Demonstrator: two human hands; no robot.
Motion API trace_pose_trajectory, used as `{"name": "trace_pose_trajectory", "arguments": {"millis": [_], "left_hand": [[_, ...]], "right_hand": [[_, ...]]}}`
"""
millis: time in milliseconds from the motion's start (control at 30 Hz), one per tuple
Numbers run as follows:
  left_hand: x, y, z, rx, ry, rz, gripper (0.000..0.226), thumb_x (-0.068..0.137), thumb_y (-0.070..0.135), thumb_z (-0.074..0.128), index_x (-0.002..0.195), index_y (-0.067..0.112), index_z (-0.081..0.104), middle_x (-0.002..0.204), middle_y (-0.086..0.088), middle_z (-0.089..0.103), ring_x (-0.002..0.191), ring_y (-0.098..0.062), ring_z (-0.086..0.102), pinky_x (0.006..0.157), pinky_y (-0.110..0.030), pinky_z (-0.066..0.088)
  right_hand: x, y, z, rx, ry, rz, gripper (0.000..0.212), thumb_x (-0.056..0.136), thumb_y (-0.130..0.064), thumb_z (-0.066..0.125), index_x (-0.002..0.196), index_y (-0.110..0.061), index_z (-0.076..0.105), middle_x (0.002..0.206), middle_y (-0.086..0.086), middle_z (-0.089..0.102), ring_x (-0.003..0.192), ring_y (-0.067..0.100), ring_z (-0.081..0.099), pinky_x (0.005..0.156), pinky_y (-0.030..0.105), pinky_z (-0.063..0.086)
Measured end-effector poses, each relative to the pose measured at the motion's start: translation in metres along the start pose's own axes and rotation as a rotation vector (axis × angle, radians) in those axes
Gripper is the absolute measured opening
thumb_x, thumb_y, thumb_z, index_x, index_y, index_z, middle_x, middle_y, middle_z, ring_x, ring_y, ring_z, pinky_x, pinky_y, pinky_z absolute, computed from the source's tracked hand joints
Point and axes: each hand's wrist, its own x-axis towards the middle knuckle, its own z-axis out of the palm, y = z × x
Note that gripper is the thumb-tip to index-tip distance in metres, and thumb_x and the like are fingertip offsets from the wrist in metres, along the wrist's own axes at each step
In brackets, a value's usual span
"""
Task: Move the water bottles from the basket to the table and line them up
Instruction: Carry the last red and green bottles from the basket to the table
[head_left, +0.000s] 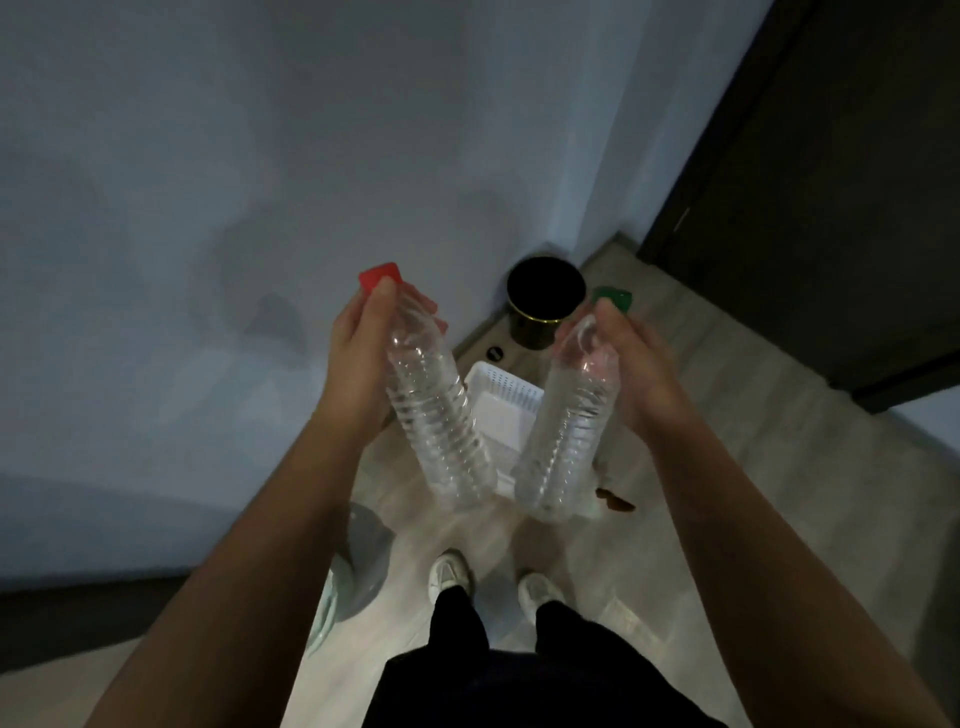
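I hold two clear ribbed water bottles in the air above the floor. My left hand (358, 353) grips the red-capped bottle (439, 415) near its neck, the cap pointing up and away. My right hand (631, 364) grips the green-capped bottle (566, 431) at its shoulder. The two bottles lean toward each other at their bases. Between and below them sits the white slatted basket (506, 400) on the floor, partly hidden by the bottles; what I see of its inside holds nothing. No table is in view.
A black round bin (545, 301) stands by the wall behind the basket. A dark door (831, 208) fills the right. A large clear water jug (358, 561) sits at lower left near my white shoes (449, 574). A pale wall covers the left.
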Motion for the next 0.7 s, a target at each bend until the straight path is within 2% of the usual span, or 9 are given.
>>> {"name": "trace_pose_trajectory", "arguments": {"millis": [100,200,267,400,467,567,700], "left_hand": [[-0.013,0.000,-0.001,-0.204,-0.098,-0.170,0.034,0.088,0.043,0.054,0.086,0.010,0.061,0.082,-0.007,0.066,0.073,-0.025,0.067,0.072,-0.039,0.054],[-0.035,-0.006,0.005,-0.392,-0.168,-0.254,0.047,0.069,0.051,0.076,0.088,0.011,0.058,0.078,-0.006,0.065,0.069,-0.023,0.066,0.067,-0.032,0.054],[-0.053,-0.013,0.012,-0.451,-0.155,-0.275,0.046,0.067,0.051,0.076,0.085,0.013,0.059,0.076,-0.005,0.063,0.067,-0.022,0.064,0.065,-0.030,0.052],[-0.093,-0.033,0.021,-0.533,-0.004,-0.303,0.038,0.092,0.048,0.043,0.082,0.013,0.056,0.071,-0.004,0.062,0.061,-0.021,0.062,0.060,-0.030,0.051],[-0.112,-0.043,0.020,-0.554,0.034,-0.293,0.038,0.090,0.046,0.046,0.082,0.011,0.058,0.072,-0.007,0.064,0.062,-0.023,0.063,0.060,-0.031,0.053],[-0.143,-0.058,0.013,-0.513,0.114,-0.244,0.042,0.076,0.049,0.069,0.086,0.009,0.062,0.075,-0.011,0.064,0.067,-0.025,0.064,0.063,-0.035,0.055],[-0.187,-0.066,0.004,-0.442,0.352,-0.237,0.040,0.091,0.046,0.049,0.086,0.008,0.061,0.073,-0.013,0.064,0.067,-0.026,0.065,0.064,-0.035,0.056]], "right_hand": [[0.007,-0.011,0.001,0.273,-0.227,0.137,0.045,0.070,-0.050,0.077,0.082,-0.009,0.063,0.076,0.010,0.067,0.070,0.024,0.066,0.071,0.035,0.054],[0.010,-0.012,0.002,0.330,-0.422,0.230,0.048,0.066,-0.050,0.079,0.082,-0.009,0.058,0.076,0.012,0.065,0.068,0.027,0.065,0.066,0.032,0.054],[0.008,-0.007,0.000,0.388,-0.488,0.291,0.050,0.061,-0.049,0.083,0.078,-0.010,0.058,0.071,0.010,0.065,0.063,0.026,0.065,0.061,0.031,0.054],[0.004,0.009,-0.004,0.400,-0.585,0.360,0.046,0.063,-0.048,0.082,0.075,-0.010,0.059,0.066,0.008,0.063,0.058,0.025,0.064,0.059,0.030,0.053],[0.000,0.017,-0.003,0.389,-0.639,0.386,0.043,0.065,-0.049,0.081,0.071,-0.011,0.062,0.064,0.007,0.063,0.059,0.024,0.064,0.061,0.031,0.053],[-0.011,0.026,0.001,0.338,-0.699,0.439,0.040,0.068,-0.052,0.077,0.071,-0.014,0.063,0.064,0.005,0.061,0.060,0.022,0.062,0.064,0.033,0.052],[-0.029,0.036,0.019,0.301,-0.705,0.517,0.047,0.060,-0.049,0.086,0.076,-0.011,0.062,0.072,0.006,0.058,0.067,0.025,0.057,0.068,0.037,0.051]]}}
